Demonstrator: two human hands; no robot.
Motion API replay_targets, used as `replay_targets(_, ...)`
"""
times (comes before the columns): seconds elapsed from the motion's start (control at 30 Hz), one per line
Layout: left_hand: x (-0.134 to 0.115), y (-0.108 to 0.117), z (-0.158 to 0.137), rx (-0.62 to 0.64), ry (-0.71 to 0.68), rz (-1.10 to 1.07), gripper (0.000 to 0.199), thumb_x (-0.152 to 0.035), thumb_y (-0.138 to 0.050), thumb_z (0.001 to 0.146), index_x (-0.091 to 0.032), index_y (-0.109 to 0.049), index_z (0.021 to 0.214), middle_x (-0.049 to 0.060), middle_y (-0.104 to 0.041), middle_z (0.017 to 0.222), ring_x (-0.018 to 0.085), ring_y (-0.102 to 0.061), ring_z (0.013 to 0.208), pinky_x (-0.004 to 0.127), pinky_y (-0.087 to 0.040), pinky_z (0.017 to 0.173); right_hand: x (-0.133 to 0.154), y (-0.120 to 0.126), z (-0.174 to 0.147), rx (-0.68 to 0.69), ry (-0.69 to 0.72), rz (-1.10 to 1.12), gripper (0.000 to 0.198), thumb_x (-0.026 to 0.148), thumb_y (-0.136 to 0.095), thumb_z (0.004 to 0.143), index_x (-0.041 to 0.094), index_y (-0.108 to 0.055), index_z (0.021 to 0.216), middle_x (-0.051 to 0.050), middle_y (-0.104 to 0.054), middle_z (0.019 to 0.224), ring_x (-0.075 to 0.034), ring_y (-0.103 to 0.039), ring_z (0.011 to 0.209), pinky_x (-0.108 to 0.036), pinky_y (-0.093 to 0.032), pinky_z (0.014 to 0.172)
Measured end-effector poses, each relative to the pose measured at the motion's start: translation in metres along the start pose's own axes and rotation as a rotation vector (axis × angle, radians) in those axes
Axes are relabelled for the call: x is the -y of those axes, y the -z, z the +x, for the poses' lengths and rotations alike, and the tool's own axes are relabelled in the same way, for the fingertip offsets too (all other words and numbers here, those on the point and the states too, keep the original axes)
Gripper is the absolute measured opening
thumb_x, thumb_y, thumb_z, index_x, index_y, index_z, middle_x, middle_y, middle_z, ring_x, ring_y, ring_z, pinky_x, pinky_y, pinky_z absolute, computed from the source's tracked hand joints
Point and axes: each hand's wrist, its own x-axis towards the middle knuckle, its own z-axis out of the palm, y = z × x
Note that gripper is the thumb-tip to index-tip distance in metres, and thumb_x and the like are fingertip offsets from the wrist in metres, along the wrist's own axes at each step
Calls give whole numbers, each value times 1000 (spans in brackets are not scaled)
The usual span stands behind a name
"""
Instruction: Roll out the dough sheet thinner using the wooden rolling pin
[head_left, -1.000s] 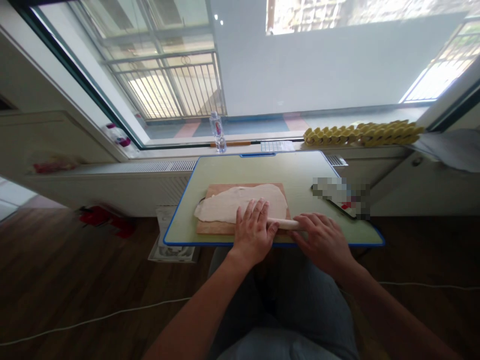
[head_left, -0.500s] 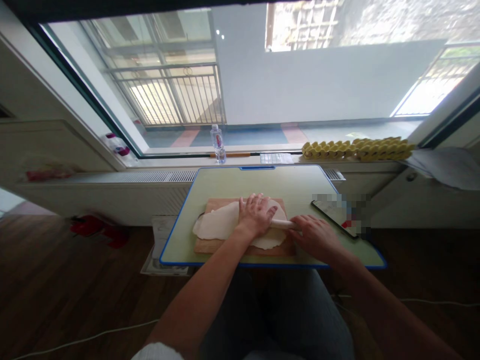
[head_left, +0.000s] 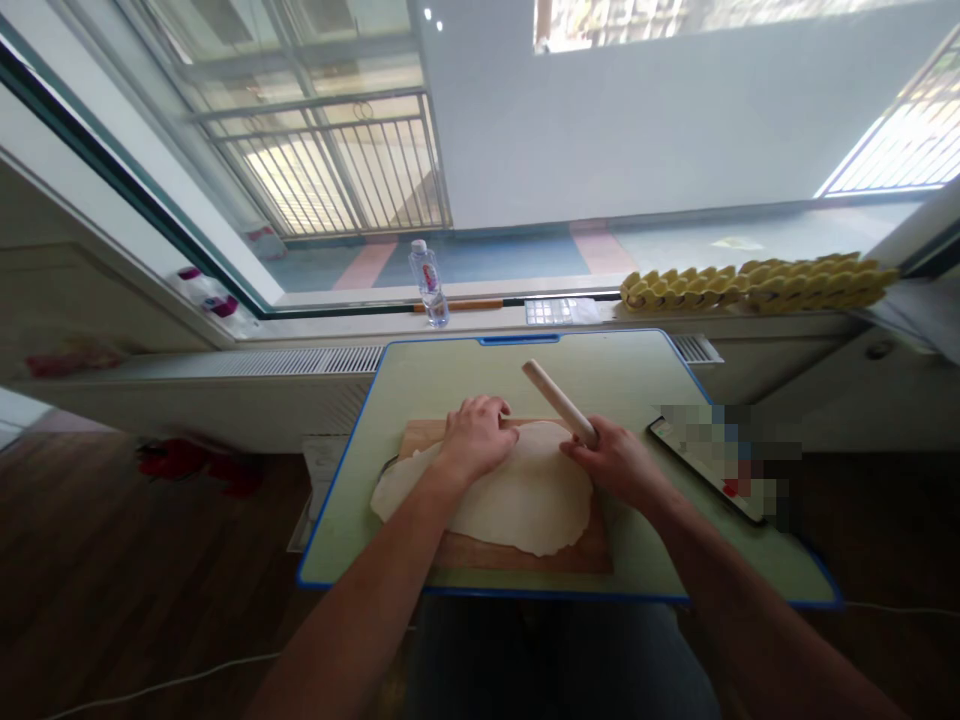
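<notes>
A wide, thin sheet of dough [head_left: 536, 500] lies on a wooden board [head_left: 525, 555], overhanging its left side. My left hand [head_left: 480, 435] is at the far edge of the dough, fingers curled over that edge and thumb on the sheet; the fingertips are partly hidden. In my right hand [head_left: 615, 455] is a pale wooden rolling pin [head_left: 559, 400], gripped near its lower end. The pin tilts up and away to the left, its far end clear of the dough. My right hand is by the dough's right edge.
The board rests on a pale green table [head_left: 450, 370] with a blue rim. A phone-like device [head_left: 705, 470], partly pixelated, lies at the right. On the sill stand a plastic bottle [head_left: 429, 285] and yellow egg-tray-like material [head_left: 757, 285]. Red objects [head_left: 195, 465] are on the floor at left.
My right hand has lifted the rolling pin off the dough and swung its far end up. My left hand has left the pin and moved left to the dough's far edge. The view has shifted.
</notes>
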Motion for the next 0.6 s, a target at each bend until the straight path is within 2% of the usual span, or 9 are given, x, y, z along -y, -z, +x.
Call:
replay_targets(0.13, -9, 5, 7, 120, -9, 1, 22, -39, -69, 85, -27, -74, 103, 5, -78, 115, 28, -67, 118, 40, -51, 103, 7, 0, 7, 17, -42, 16, 17, 40, -67, 89, 24, -66, 96, -4, -75, 88, -23, -69, 84, -28, -40, 66)
replay_targets(0.33, -17, 8, 16, 250, 48, 17, 26, -40, -70, 81, -28, -73, 103, 5, -80, 110, 29, -72, 112, 42, -52, 101, 4, 0, 12, 47, -20, 63, 14, 35, -69, 86, 24, -70, 95, -4, -77, 91, -23, -70, 88, -28, -44, 71)
replay_targets(0.5, -20, 8, 18, 223, 33, 40, 20, -36, -70, 79, -27, -73, 96, 6, -79, 117, 30, -70, 117, 40, -53, 100, 1, -4, 15, 31, -14, 94, 17, 31, -68, 85, 22, -72, 98, -5, -77, 95, -23, -70, 89, -29, -45, 71)
replay_targets(0.6, -21, 6, 18, 224, 45, 36, 24, -36, -69, 79, -28, -72, 102, 6, -80, 114, 29, -72, 114, 42, -52, 101, 1, -5, 16, 20, -14, 90, 15, 29, -68, 84, 22, -72, 96, -5, -77, 93, -23, -69, 87, -28, -44, 69)
